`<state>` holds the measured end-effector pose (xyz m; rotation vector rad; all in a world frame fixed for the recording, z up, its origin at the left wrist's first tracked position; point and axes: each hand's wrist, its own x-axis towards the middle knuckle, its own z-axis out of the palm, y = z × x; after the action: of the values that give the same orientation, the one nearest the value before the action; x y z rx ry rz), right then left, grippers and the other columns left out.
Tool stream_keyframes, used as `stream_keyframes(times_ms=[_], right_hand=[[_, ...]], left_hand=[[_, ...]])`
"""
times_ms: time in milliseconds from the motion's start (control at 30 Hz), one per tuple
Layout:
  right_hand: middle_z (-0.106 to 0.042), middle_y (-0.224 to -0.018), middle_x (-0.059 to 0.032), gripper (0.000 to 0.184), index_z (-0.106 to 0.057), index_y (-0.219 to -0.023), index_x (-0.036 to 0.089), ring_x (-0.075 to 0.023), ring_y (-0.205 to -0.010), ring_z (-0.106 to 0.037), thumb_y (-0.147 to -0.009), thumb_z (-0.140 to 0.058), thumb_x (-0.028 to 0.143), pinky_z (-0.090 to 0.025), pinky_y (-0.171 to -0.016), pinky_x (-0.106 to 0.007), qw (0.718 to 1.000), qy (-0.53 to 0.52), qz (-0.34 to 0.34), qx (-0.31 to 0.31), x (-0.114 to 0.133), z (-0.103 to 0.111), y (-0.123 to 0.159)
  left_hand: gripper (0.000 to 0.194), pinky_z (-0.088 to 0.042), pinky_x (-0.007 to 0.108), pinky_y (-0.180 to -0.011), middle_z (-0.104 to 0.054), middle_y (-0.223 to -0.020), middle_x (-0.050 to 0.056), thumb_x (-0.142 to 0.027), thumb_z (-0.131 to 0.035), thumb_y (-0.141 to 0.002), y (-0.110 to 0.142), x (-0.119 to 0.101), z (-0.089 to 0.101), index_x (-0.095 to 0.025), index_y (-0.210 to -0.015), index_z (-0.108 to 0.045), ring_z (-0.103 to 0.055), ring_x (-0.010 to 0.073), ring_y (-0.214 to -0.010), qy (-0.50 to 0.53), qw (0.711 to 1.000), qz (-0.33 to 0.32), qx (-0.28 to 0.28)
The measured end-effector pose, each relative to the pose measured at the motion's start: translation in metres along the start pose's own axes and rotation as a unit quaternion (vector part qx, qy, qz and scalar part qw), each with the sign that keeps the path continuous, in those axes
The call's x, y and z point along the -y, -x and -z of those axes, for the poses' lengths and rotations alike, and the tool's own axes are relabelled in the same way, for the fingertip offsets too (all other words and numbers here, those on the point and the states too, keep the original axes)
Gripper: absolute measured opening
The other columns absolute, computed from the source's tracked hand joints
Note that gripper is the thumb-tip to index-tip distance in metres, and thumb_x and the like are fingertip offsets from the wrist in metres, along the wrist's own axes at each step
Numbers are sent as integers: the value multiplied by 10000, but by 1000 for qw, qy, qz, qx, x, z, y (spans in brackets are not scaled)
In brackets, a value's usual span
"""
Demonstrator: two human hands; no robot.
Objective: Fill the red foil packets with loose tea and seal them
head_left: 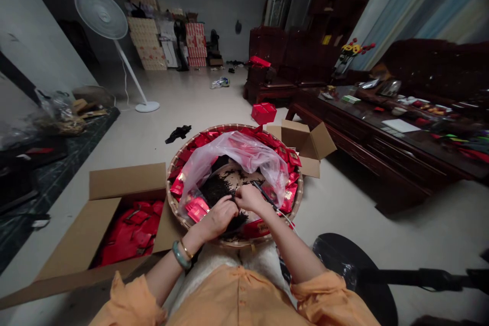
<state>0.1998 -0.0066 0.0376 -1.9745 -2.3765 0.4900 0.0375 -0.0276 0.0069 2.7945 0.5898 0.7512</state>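
A round woven basket (172, 207) sits on my lap, ringed with several small red packets (196, 209) and holding a clear plastic bag (244, 155) with dark loose tea leaves (217, 189) inside. My left hand (217, 219) is curled closed over a clump of the dark leaves at the basket's near edge. My right hand (249, 197) pinches something small just beside it, fingertips together; a thin dark tool (264, 194) juts out from behind this hand. Both hands nearly touch.
An open cardboard box (114, 183) with red packets stands to my left. A smaller open box (305, 145) lies behind the basket. A long dark wooden table (382, 147) runs along the right, a white standing fan (103, 15) stands far left, and a black round fan base (344, 260) sits near right.
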Motion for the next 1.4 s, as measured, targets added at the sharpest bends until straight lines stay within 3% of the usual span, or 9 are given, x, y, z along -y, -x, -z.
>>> stream_keyframes(times_ms=[300, 467, 700, 867, 967, 1067, 1167, 1267, 1400], right_hand=[[-709, -904, -120, 236, -707, -892, 188, -199, -858, -649, -837, -480, 223, -406, -679, -225, 999, 3, 34, -20, -4, 3, -5], [-711, -882, -119, 220, -707, -863, 180, -201, -850, -652, -827, -491, 199, -401, -680, -225, 999, 6, 28, -35, 0, 2, -5], [-710, -856, -101, 235, -702, -835, 186, -189, -821, -640, -852, -470, 221, -390, -677, -227, 997, -17, 38, -60, 5, 0, -6], [-695, -854, -76, 183, -684, -830, 176, -174, -826, -623, -826, -501, 163, -389, -709, -224, 988, -80, 77, -107, -4, 7, -9], [-674, -843, -64, 162, -655, -885, 170, -167, -796, -611, -845, -504, 212, -406, -726, -245, 976, -156, 83, -129, -15, 4, -9], [-615, -1005, -85, 436, -524, -1166, 173, -197, -898, -579, -780, -610, 358, -432, -783, -304, 961, -216, 76, -154, -21, -14, -5], [-474, -1219, -122, 859, -311, -1354, 213, -263, -1094, -468, -629, -751, 355, -401, -895, -397, 963, -186, 93, -172, -21, -39, -3], [-480, -1157, -105, 776, -345, -1323, 223, -257, -1059, -448, -649, -727, 194, -415, -875, -396, 969, -140, 83, -186, -17, -52, -5], [-491, -1059, -100, 552, -446, -1218, 190, -245, -990, -436, -706, -638, 111, -432, -824, -378, 967, -88, 77, -226, -16, -50, -10]], left_hand=[[287, -456, 344, -789, -554, -991, 93, -120, -459, -845, -7, 17, 7, -154, -1128, -489, -518, 204, -912, -64, 987, 140, 55], [180, -409, 350, -775, -588, -741, 63, -202, -457, -867, -18, 17, 17, -157, -757, -593, -519, 189, -770, -107, 982, 83, 128], [220, -350, 305, -733, -630, -766, 44, -255, -421, -893, -26, 19, 24, -186, -777, -595, -533, 156, -741, -98, 986, -4, 136], [291, -345, 288, -672, -542, -548, -2, -268, -353, -926, -18, 30, 14, -183, -769, -583, -480, 131, -532, -102, 982, 64, 144], [263, -348, 271, -627, -573, -612, 27, -294, -377, -914, -12, 41, 14, -179, -815, -592, -524, 161, -604, -91, 976, 181, 79], [253, -364, 267, -627, -602, -696, 39, -298, -371, -903, -8, 53, 18, -183, -835, -585, -550, 172, -662, -22, 945, 326, -26], [278, -396, 260, -651, -596, -718, 18, -338, -359, -884, -7, 60, 17, -181, -776, -561, -546, 159, -688, 104, 913, 379, -108], [299, -434, 273, -711, -612, -750, 14, -403, -402, -842, -8, 59, 12, -165, -761, -564, -552, 165, -752, 246, 872, 395, -155], [358, -449, 314, -805, -656, -812, 42, -474, -490, -806, -6, 52, 15, -135, -822, -605, -577, 188, -846, 447, 791, 398, -125]])
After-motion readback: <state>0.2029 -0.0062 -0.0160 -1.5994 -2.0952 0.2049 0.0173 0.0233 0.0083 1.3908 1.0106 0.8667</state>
